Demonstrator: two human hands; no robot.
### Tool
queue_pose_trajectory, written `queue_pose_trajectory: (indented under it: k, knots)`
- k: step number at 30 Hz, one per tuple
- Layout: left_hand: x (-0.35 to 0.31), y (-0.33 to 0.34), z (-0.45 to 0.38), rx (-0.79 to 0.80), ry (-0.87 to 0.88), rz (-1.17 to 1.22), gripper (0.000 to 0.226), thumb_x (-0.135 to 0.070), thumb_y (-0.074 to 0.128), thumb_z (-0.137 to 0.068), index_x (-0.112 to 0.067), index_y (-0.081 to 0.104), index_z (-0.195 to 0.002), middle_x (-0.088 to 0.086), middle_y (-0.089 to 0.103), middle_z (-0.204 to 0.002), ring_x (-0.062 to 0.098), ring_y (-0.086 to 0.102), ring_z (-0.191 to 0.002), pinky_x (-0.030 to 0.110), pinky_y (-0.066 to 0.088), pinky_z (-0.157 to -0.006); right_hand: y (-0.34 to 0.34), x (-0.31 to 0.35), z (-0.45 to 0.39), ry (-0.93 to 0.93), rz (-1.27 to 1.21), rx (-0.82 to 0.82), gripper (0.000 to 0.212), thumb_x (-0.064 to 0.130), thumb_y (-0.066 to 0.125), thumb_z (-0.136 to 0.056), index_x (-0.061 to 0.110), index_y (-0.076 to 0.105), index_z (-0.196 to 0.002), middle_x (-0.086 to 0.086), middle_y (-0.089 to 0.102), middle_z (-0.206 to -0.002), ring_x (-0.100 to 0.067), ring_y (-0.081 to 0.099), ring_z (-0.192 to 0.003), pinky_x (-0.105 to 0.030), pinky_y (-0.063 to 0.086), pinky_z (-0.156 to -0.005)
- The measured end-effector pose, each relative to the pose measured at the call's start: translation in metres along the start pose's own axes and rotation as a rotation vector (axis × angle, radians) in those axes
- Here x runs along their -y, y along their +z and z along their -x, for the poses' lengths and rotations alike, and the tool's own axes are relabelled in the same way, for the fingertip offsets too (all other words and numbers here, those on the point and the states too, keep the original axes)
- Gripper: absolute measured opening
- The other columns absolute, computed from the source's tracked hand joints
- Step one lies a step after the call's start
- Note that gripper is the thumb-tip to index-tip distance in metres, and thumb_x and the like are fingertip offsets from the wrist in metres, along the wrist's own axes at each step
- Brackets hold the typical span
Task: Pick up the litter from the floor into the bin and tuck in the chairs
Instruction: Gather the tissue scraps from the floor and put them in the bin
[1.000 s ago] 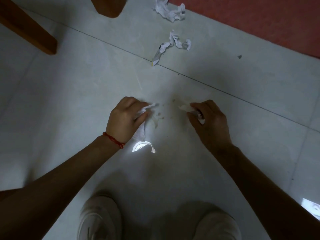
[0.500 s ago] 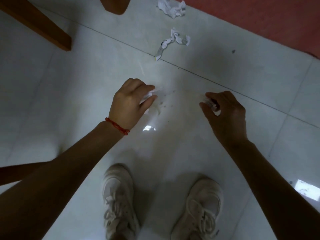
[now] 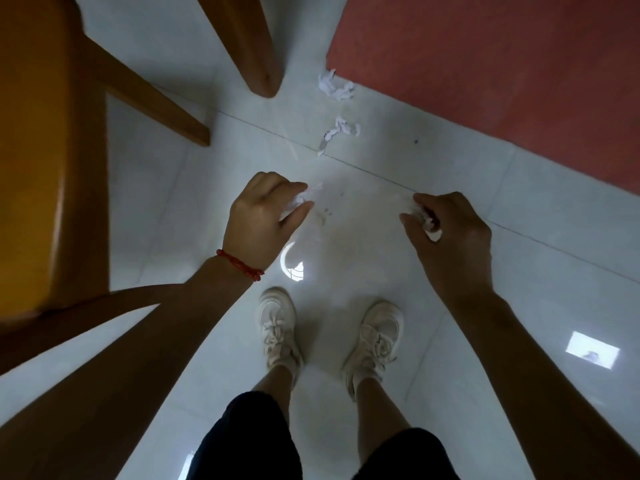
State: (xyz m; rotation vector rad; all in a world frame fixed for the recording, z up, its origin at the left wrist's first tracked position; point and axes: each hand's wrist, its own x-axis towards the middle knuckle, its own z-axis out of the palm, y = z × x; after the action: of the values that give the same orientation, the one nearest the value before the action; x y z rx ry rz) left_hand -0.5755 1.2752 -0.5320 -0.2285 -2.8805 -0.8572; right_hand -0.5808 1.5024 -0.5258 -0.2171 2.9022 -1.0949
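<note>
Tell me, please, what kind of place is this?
Probably an indoor dining or meeting room. The floor is glossy white tile beside a red floor section, and a wooden chair stands at the left. Crumpled paper litter lies by the red edge.

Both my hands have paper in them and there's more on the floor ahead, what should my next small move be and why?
Probably step forward and reach for the twisted paper scrap, the nearer of the two on the tiles; the other crumpled paper lies beyond it by the red mat. Your left hand and right hand each grip only a small wad, and no bin is in view.
</note>
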Motion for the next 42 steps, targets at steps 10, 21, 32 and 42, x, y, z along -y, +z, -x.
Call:
queue_pose_trajectory:
  k: [10,21,32,42]
  knots:
    - [-0.103,-0.174,-0.009,-0.038,-0.066,-0.01,0.021,-0.012,0.07,-0.073,0.007,0.07,-0.084,0.021,0.065,-0.072,0.034,0.062,-0.064,0.032,0.052,-0.062,-0.141,0.141,0.011,0.075,-0.02,-0.059,0.023,0.004,0.07,-0.079,-0.003,0.065,-0.1,-0.017,0.062,-0.087,-0.018,0.058,-0.07,-0.024,0.045,-0.065]
    - [-0.177,-0.314,0.0,-0.116,-0.097,-0.024,0.025,0.001,0.08,-0.064,0.009,0.068,-0.084,0.022,0.065,-0.074,0.038,0.061,-0.065,0.036,0.053,-0.061,-0.235,0.264,0.006,-0.031,-0.048,-0.136,0.024,0.005,0.071,-0.078,-0.002,0.065,-0.1,-0.014,0.061,-0.085,-0.016,0.055,-0.069,-0.021,0.041,-0.064]
    - [-0.225,-0.352,0.056,-0.272,-0.237,-0.115,0.019,-0.007,0.074,-0.075,0.008,0.068,-0.085,0.021,0.064,-0.074,0.036,0.061,-0.065,0.038,0.054,-0.057,-0.275,0.298,0.022,-0.203,-0.038,0.028,0.024,0.01,0.066,-0.083,0.0,0.063,-0.105,-0.013,0.061,-0.09,-0.019,0.056,-0.077,-0.017,0.037,-0.067]
    - [-0.277,-0.348,0.144,-0.492,-0.574,-0.205,0.024,-0.016,0.071,-0.079,0.007,0.068,-0.084,0.021,0.065,-0.074,0.037,0.06,-0.063,0.041,0.057,-0.056,-0.28,0.311,0.054,-0.472,-0.05,0.257,0.025,0.01,0.065,-0.084,-0.001,0.064,-0.106,-0.016,0.063,-0.094,-0.026,0.061,-0.083,-0.024,0.045,-0.072]
